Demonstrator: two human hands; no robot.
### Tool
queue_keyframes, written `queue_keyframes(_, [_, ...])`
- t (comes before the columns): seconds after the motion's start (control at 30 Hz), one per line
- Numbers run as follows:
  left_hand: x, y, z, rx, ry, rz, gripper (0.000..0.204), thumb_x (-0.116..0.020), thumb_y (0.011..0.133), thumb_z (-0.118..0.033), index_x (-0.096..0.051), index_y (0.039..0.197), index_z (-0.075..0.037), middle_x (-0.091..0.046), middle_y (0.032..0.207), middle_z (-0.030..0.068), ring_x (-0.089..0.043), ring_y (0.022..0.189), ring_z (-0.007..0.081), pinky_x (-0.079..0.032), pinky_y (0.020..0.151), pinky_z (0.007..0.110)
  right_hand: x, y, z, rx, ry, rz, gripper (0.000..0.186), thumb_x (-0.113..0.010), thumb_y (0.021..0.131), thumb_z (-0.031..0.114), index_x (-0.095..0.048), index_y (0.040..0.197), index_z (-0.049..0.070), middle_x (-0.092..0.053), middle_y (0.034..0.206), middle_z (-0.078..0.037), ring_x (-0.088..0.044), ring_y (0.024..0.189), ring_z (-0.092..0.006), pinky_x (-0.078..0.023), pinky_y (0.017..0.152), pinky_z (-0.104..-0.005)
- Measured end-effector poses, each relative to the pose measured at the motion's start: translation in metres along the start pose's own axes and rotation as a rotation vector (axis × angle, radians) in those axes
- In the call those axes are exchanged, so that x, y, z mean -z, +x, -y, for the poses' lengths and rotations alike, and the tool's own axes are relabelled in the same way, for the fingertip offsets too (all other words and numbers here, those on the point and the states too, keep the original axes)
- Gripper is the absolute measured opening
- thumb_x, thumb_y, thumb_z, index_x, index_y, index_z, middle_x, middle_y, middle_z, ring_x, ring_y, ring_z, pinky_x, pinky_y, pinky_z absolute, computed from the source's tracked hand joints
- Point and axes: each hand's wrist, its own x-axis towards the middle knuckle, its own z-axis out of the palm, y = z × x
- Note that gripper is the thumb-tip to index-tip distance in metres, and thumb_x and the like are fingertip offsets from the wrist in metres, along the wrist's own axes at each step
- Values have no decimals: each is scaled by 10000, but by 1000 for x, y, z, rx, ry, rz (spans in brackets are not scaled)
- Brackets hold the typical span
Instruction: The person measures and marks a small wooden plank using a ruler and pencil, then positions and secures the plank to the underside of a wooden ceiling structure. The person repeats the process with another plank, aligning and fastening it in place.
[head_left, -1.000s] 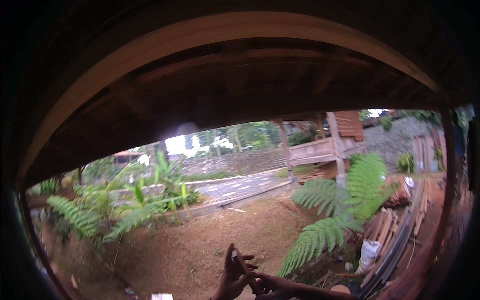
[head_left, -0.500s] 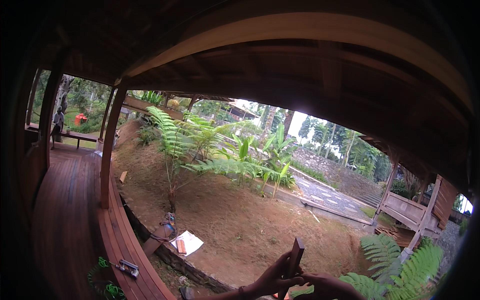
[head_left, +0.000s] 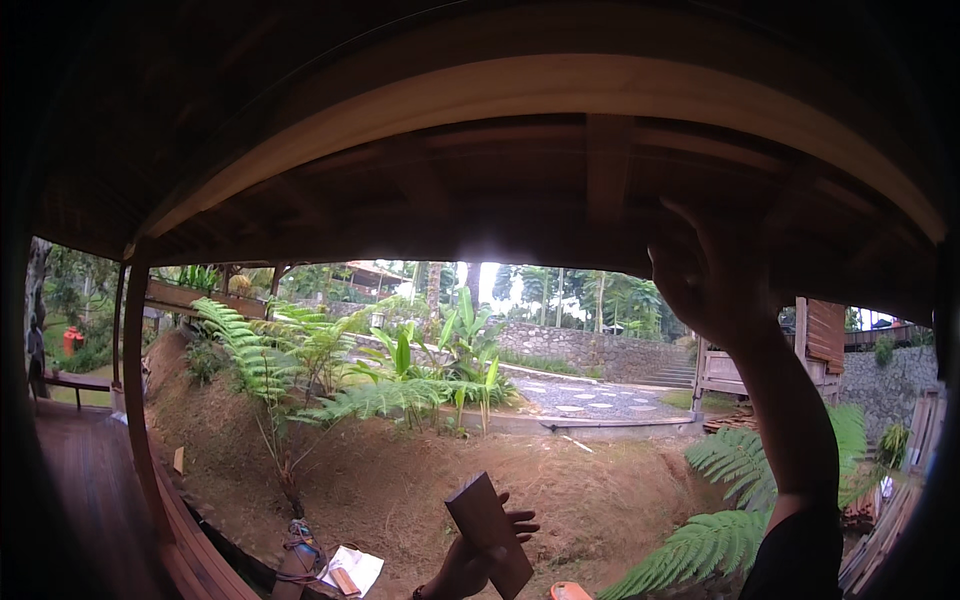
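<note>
L hand (head_left: 472,566) at 6 o'clock, clamped on a flat dark-brown wood block (head_left: 488,533): thumb across the front face, fingers out past the right edge, block tilted w/ its top toward 11. R hand (head_left: 708,275) up at approx 3 o'clock, nearest the dark roof underside (head_left: 520,190); thumb & one finger apart, rest lost in shadow, can't tell if it grips or touches anything. White sheet (head_left: 368,572) w/ reddish-brown wood piece (head_left: 344,582) on it at 7, beside tangled cables (head_left: 312,556). Fern fronds (head_left: 705,555) btwn 4 & 5.
</note>
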Motion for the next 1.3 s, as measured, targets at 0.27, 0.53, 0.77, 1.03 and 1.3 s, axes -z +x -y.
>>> queue_keyframes(0.27, [26, 28, -59, 61, 181, -19, 553, -574, 995, -89, -357, 1479, 67, -572, 1359, 293, -614, 1226, 405, -528, 1025, 514, 9, 97, -30, 302, -547, -457, 647, -812, 806, 292, -546, 1367, 109, -571, 1354, -143, -520, 1296, -361, -418, 1091, -517])
queue_keyframes(0.53, [25, 32, -49, 67, 195, -120, 498, -568, 1014, -83, -389, 1449, 79, -605, 1324, 289, -629, 1207, 406, -536, 1015, 505, 11, 105, -51, 251, -578, -324, 720, -838, 774, 288, -521, 1397, 114, -551, 1370, -153, -520, 1287, -369, -425, 1093, -512])
queue_keyframes(0.77, [25, 31, -31, 124, 144, -108, 492, -610, 997, -105, -425, 1422, 61, -638, 1287, 224, -648, 1179, 322, -539, 993, 436, 6, 100, -62, 287, -622, -365, 716, -842, 761, 260, -535, 1391, 114, -558, 1366, -139, -534, 1275, -341, -438, 1078, -494])
queue_keyframes(1.03, [24, 26, -21, 81, 253, -102, 424, -555, 1025, -50, -470, 1422, 73, -663, 1292, 183, -663, 1175, 278, -533, 1009, 396, 0, 99, -68, 286, -540, -436, 738, -861, 730, 254, -548, 1381, 105, -579, 1352, -134, -540, 1271, -332, -431, 1079, -488])
queue_keyframes(1.3, [29, 21, -20, 66, 272, -109, 406, -558, 1021, -38, -483, 1403, 75, -672, 1273, 186, -668, 1166, 273, -540, 998, 386, 0, 99, -70, 311, -544, -443, 697, -866, 709, 181, -572, 1335, 92, -608, 1319, -127, -565, 1240, -318, -420, 1094, -484])
